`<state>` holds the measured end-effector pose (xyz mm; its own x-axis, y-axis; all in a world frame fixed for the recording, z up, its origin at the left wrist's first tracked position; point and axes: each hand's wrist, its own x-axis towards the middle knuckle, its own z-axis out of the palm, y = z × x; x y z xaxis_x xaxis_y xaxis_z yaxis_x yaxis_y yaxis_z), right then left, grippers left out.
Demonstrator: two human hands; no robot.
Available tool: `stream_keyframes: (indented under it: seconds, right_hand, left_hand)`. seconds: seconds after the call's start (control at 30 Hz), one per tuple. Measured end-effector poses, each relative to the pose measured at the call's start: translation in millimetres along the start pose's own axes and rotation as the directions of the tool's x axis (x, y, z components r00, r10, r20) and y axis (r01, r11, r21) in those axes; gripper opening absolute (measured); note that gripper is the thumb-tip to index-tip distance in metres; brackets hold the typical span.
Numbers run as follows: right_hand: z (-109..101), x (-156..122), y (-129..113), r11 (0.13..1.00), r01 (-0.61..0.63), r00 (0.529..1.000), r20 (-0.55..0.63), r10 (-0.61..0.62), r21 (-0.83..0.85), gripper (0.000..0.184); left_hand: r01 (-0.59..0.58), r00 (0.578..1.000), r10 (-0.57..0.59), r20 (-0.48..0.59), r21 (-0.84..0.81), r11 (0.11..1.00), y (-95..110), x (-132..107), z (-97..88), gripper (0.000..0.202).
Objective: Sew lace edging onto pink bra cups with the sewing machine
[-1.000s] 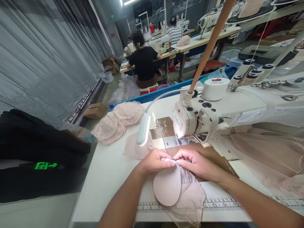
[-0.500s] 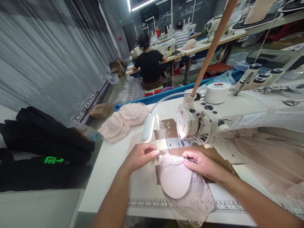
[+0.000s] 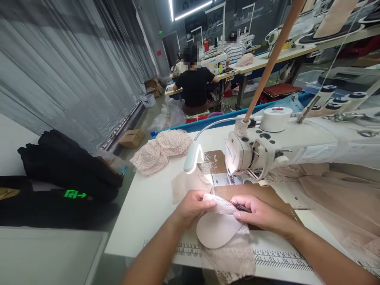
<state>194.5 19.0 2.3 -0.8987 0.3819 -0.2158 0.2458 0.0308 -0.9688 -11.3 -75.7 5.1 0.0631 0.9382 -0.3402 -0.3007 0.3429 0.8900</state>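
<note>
Where the broad white counter [image 3: 142,213] spreads on the near side of the white metal sewing machine [image 3: 308,132], the left hand [image 3: 192,208] has its grip pinched, thumb over fingers, on the machine-side border of some pale pink patterned lace fabric [image 3: 221,205]. Next, a smooth, pale pink rounded pad [image 3: 218,231] lies against the lace, nearer the wearer than the machine. Right hand [image 3: 258,213]: grip closed round small dark metal snips [image 3: 242,207], thumb at the lace; whether it pinches cloth too, cannot tell.

Handling (judged): lace light, limp, easily snagged or nicked by a blade; pad light, springy, rather smooth. Best hold: the lace border at both ends, drawn taut, pad uncreased.

Surface: stack of beige net-patterned lace rounds [image 3: 162,152], left of the machine; thin sheer beige panel [image 3: 184,186], closer to it; slim pale lamp [image 3: 191,158], lit, between these and the machine; glossy brown sheet [image 3: 268,192], on its near side; black-marked ruler strip [image 3: 279,259], nearer the wearer; sheer beige fabric [image 3: 338,202], heaped below the machine's arm.

Room: black cloth heap [image 3: 74,166] and silvery grey curtain [image 3: 71,71], well left of the machine; person in a black top [image 3: 194,85], seated beyond it, back turned.
</note>
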Motion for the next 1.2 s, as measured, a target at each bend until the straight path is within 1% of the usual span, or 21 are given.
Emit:
stream_keyframes:
  seconds: [0.07, 0.13, 0.23, 0.3, 0.37, 0.5, 0.57, 0.63, 0.67, 0.7, 0.77, 0.8, 0.83, 0.87, 0.9, 0.97, 1.0, 1.03, 1.07, 1.1, 1.2]
  right_hand:
    - [0, 2, 2, 0.999, 0.025, 0.997, -0.076, -0.028, -0.047, 0.034]
    - [-2, 3, 5, 0.995, 0.065, 0.981, -0.180, -0.077, -0.072, 0.040]
    - [-4, 4, 7, 0.982, 0.107, 0.950, -0.275, -0.147, -0.155, 0.047]
    - [-5, 5, 7, 0.963, 0.126, 0.940, -0.281, -0.193, -0.239, 0.047]
    - [-3, 5, 4, 0.944, 0.160, 0.940, -0.248, -0.235, -0.289, 0.043]
    - [5, 6, -8, 0.949, 0.180, 0.954, -0.191, -0.233, -0.258, 0.031]
    - [7, 6, -12, 0.958, 0.167, 0.955, -0.205, -0.216, -0.232, 0.028]
    - [6, 5, -12, 0.964, 0.155, 0.951, -0.231, -0.205, -0.218, 0.030]
    - [5, 5, -11, 0.964, 0.150, 0.946, -0.253, -0.205, -0.222, 0.031]
    - [3, 4, -9, 0.960, 0.145, 0.934, -0.288, -0.213, -0.238, 0.032]
    - [2, 2, -4, 0.937, 0.123, 0.883, -0.394, -0.253, -0.327, 0.034]
    - [3, 1, -2, 0.912, 0.112, 0.856, -0.428, -0.290, -0.394, 0.034]
    - [6, 1, 0, 0.876, 0.121, 0.840, -0.422, -0.341, -0.466, 0.034]
    - [10, 1, 1, 0.827, 0.161, 0.841, -0.363, -0.401, -0.539, 0.033]
    - [16, 1, 2, 0.764, 0.225, 0.853, -0.256, -0.454, -0.605, 0.032]
    - [27, 3, 2, 0.624, 0.369, 0.870, 0.018, -0.493, -0.689, 0.031]
    - [32, 4, 2, 0.569, 0.410, 0.872, 0.123, -0.474, -0.712, 0.032]
    - [34, 5, 2, 0.531, 0.422, 0.879, 0.186, -0.439, -0.735, 0.030]
    - [34, 5, 3, 0.511, 0.400, 0.896, 0.205, -0.395, -0.761, 0.026]
    - [32, 4, 3, 0.500, 0.352, 0.918, 0.188, -0.349, -0.791, 0.023]
    - [13, -6, 7, 0.435, 0.129, 0.975, 0.035, -0.217, -0.891, 0.020]
  left_hand:
    - [-0.063, 0.998, 0.063, -0.017, 0.003, 0.998, 0, 0, 1.9, 0.032]
    - [-0.114, 0.992, 0.117, -0.042, 0.065, 0.991, -2, 0, 3.7, 0.030]
    - [-0.145, 0.985, 0.157, -0.069, 0.149, 0.978, -6, 0, 6.8, 0.028]
    - [-0.153, 0.982, 0.169, -0.079, 0.177, 0.972, -9, 1, 8.8, 0.028]
    - [-0.163, 0.980, 0.180, -0.079, 0.192, 0.968, -10, 2, 10.5, 0.028]
    - [-0.159, 0.980, 0.182, -0.081, 0.232, 0.960, -14, 5, 13.8, 0.029]
    - [-0.155, 0.980, 0.182, -0.076, 0.271, 0.950, -15, 5, 15.2, 0.030]
    - [-0.159, 0.982, 0.183, -0.036, 0.353, 0.922, -12, 3, 14.9, 0.031]
    - [-0.168, 0.981, 0.192, -0.011, 0.433, 0.886, -10, 1, 13.7, 0.031]
    - [-0.183, 0.976, 0.216, 0.001, 0.540, 0.822, -6, -1, 11.5, 0.031]
    - [-0.198, 0.943, 0.333, -0.024, 0.762, 0.616, 3, -5, 4.1, 0.031]
    - [-0.183, 0.909, 0.415, -0.044, 0.851, 0.491, 8, -5, -1.0, 0.029]
    - [-0.154, 0.868, 0.492, -0.058, 0.912, 0.380, 11, -4, -6.6, 0.028]
    - [-0.122, 0.836, 0.545, -0.061, 0.948, 0.293, 14, -3, -12.4, 0.028]
    - [-0.100, 0.824, 0.565, -0.048, 0.969, 0.228, 16, 0, -18.1, 0.028]
    - [-0.096, 0.847, 0.532, 0.009, 0.986, 0.135, 17, 4, -27.8, 0.029]
    - [-0.109, 0.867, 0.497, 0.041, 0.988, 0.108, 17, 5, -31.6, 0.030]
    - [-0.124, 0.886, 0.459, 0.069, 0.988, 0.092, 18, 5, -34.6, 0.031]
    - [-0.137, 0.901, 0.423, 0.092, 0.988, 0.077, 19, 2, -37.1, 0.031]
    - [-0.148, 0.914, 0.391, 0.110, 0.987, 0.068, 22, -2, -39.1, 0.030]
    - [-0.162, 0.949, 0.286, 0.134, 0.984, 0.078, 34, -20, -43.6, 0.022]
